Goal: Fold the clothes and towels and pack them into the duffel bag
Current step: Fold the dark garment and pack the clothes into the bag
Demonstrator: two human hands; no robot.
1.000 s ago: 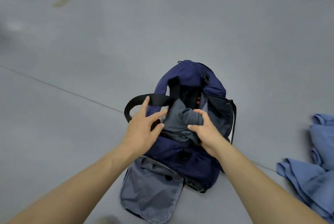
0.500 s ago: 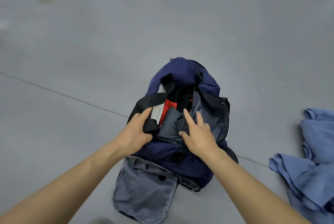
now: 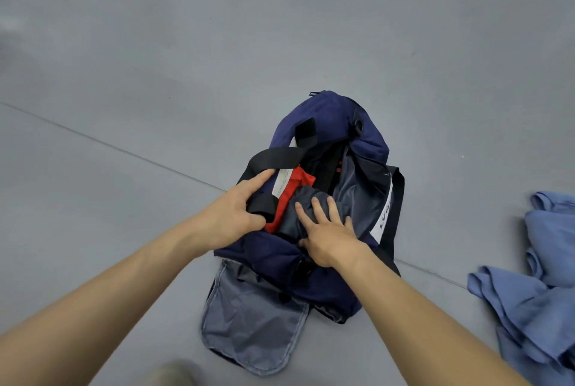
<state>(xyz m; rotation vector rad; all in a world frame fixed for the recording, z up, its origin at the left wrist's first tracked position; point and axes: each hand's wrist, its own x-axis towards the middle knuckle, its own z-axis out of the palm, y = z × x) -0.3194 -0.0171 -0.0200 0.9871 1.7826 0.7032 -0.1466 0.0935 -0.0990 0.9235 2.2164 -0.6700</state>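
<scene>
A navy duffel bag (image 3: 314, 117) lies open on the grey floor (image 3: 155, 74) as a person's right hand (image 3: 326, 234), fingers spread flat, presses a dark grey garment (image 3: 298, 214) down beside a red one (image 3: 294, 188) inside. The left hand (image 3: 231, 212) pinches the black strap (image 3: 273, 160), holding the mouth wide. Loosely tucked, the garment could spring back out; blue clothes (image 3: 541, 286) wait near the floor's right edge.

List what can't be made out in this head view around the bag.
- Duffel bag depths: covered by the grey garment and red garment.
- Blue clothes: cut by the right edge.
- White label text: too small.
- Left hand fingertips: behind the black strap.
</scene>
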